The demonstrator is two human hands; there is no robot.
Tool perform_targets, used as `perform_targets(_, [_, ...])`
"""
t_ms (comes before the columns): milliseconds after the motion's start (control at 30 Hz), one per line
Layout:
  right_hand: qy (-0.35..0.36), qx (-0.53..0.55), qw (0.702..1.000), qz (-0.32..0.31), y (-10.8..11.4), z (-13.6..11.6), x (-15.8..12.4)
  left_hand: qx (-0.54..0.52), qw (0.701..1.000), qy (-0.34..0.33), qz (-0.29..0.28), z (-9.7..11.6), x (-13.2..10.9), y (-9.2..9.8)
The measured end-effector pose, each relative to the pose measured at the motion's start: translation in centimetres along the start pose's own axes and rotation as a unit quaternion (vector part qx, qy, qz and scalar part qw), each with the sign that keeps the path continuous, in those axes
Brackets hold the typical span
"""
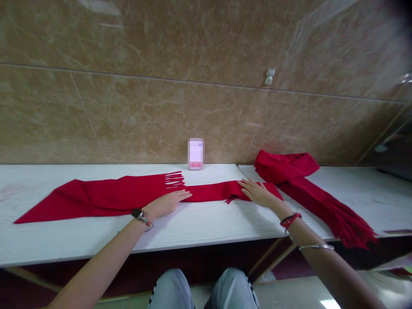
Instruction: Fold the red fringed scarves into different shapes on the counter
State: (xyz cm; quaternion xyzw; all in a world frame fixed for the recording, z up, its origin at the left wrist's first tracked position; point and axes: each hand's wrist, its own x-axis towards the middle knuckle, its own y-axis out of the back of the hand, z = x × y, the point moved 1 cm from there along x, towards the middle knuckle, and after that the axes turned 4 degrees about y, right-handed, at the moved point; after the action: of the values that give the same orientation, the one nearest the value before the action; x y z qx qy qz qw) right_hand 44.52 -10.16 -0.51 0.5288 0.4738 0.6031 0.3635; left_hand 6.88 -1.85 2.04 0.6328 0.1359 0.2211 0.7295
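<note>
Both hands were down on the red scarf (106, 195), which lay strung along the white surface (199, 227) from nine o'clock across to three. The left hand (167, 202) lay palm-down, its fingers (183, 195) stretched out straight and close together, pressed flat on the cloth where the wide folded stretch met the narrow middle strip. No grasp there, just a flat press. A fringe (175, 179) sat at one o'clock of that hand, lying on top of the fold.

Over to the right hand (259, 193): also palm-down, fingers (246, 183) extended and slightly fanned, resting on the narrow strip, nothing pinched or gripped. The two hands sat near each other, a short run of scarf between them.

At one o'clock of the right hand the scarf bunched up against the marble wall (128, 107), then trailed to four o'clock, its tassels hanging over the surface's front edge. A small pale card (195, 153) stood at twelve o'clock against the wall. A watch (137, 213) rode the left wrist, a red bracelet (290, 219) the right.
</note>
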Motion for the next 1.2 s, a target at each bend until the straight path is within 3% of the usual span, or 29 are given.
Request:
perform_targets(133, [0.025, 0.011, 0.999, -0.036, -1.1, 1.7, -1.4, -0.011, 0.999, -0.009, -0.05, -1.4, -0.3, 1.2])
perform_targets(367, [0.053, 0.034, 0.996, -0.067, 0.0, 2.4, 0.7, 0.107, 0.993, -0.017, -0.043, -3.3, -1.8, 2.5])
perform_targets(500, [0.097, 0.044, 0.994, -0.031, 0.9, 0.2, 1.5, 0.186, 0.982, 0.015, -0.04, -1.3, -1.0, 2.1])
perform_targets(667, [0.204, 0.036, 0.978, -0.012, 2.1, -3.5, 1.8, 0.171, 0.985, 0.019, -0.026, 4.2, 3.6, 0.7])
perform_targets(767, [0.179, 0.003, 0.984, -0.008, 2.2, -4.1, 2.0, 0.13, 0.991, 0.013, 0.01, 7.4, 7.2, -0.7])
perform_targets(867, [0.135, -0.018, 0.991, 0.006, 1.9, -4.1, 2.3, 0.1, 0.992, 0.056, 0.055, 9.4, 10.1, -2.0])
perform_targets(1000, [0.107, -0.027, 0.994, 0.025, 1.2, -3.8, 2.6, 0.116, 0.987, 0.08, 0.075, 9.4, 11.9, -2.9])
perform_targets(1200, [0.095, 0.02, 0.993, 0.06, 1.0, -3.4, 3.0, 0.088, 0.991, 0.026, 0.1, 6.1, 11.1, -2.3])
